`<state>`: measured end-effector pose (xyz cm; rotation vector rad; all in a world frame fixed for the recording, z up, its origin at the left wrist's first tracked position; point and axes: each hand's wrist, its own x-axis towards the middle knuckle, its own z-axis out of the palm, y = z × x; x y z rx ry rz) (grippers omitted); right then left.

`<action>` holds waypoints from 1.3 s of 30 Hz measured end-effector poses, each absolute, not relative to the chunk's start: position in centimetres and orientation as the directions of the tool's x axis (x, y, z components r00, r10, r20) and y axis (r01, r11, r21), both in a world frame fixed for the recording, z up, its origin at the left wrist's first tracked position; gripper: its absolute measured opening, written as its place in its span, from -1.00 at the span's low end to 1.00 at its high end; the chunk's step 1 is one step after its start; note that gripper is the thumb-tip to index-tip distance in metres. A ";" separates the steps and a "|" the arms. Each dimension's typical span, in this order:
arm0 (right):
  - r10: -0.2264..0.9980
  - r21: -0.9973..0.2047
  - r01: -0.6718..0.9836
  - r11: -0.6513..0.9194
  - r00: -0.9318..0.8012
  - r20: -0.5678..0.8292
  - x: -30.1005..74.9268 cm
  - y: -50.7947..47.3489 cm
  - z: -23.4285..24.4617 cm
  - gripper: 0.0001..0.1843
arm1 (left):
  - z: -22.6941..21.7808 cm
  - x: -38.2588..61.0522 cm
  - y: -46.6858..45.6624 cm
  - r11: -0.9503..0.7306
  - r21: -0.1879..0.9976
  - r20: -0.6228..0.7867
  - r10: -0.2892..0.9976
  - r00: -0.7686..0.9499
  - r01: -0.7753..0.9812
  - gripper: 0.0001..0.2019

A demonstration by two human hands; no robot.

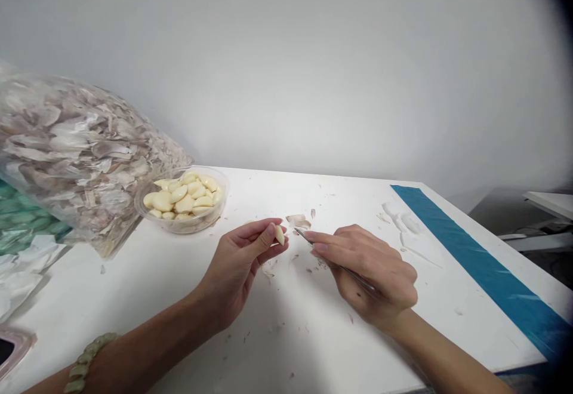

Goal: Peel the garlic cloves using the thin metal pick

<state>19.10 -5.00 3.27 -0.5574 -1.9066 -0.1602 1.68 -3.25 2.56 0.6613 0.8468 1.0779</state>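
Note:
Between the thumb and fingers of my left hand (244, 256) is a pale garlic clove (280, 235), its skin off where it shows. My right hand (369, 268) is closed around a thin metal knife (358, 277), its tip pointing left toward the clove but apart from it. Part of the knife is hidden under my fingers. Just beyond the two hands lie loose pieces of garlic skin (298, 221) on the table. A clear round plastic bowl (215, 221) full of peeled garlic cloves (184, 196) stands to the left, behind my left hand.
A large clear bag of garlic skins (89, 149) leans at the back left, beside a green bag (27, 218) and crumpled white tissue (27, 274). A phone-like object (13, 349) lies at the left edge. Blue tape (474, 262) runs along the white table's (277, 334) right side.

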 end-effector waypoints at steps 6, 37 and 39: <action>0.337 -0.180 0.491 0.852 -0.253 0.907 18.7 -4.9 3.3 -0.56 | 2.6 1.7 -3.3 0.354 0.787 -0.271 0.934 0.233 -0.505 -0.90; 0.374 -0.283 0.294 0.913 -0.329 0.867 18.7 -4.9 3.4 -0.60 | 2.9 1.7 -3.3 0.394 0.779 -0.283 0.915 0.288 -0.488 -0.90; 0.370 -0.282 0.288 0.915 -0.321 0.872 18.7 -4.9 3.3 -0.61 | 3.0 1.7 -3.4 0.402 0.778 -0.288 0.911 0.294 -0.483 -0.90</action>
